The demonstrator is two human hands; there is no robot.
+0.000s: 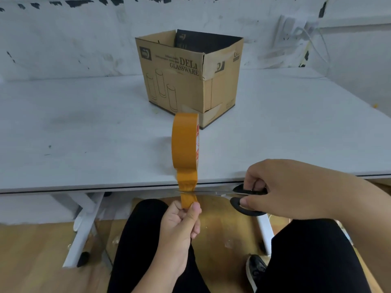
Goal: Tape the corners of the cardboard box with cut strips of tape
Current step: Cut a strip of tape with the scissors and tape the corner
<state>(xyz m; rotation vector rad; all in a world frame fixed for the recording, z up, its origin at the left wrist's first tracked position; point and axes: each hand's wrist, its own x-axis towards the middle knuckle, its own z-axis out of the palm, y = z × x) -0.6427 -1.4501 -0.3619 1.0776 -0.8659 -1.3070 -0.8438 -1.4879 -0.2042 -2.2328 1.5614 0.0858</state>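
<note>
An open brown cardboard box (186, 79) printed "DELI GLASSWARE" stands on the white table (84, 127), one corner facing me. An orange tape roll (185, 142) stands on edge near the table's front edge, a strip (187, 187) pulled down over the edge. My left hand (182, 227) pinches the strip's free end below the table edge. My right hand (285, 187) grips black-handled scissors (237, 196), whose blades lie closed across the strip just above my left fingers.
A white wall with a power strip (294, 32) and cables rises behind the table. Below the table are its white legs (84, 229), a wooden floor, my knees in black trousers and a black shoe (257, 271).
</note>
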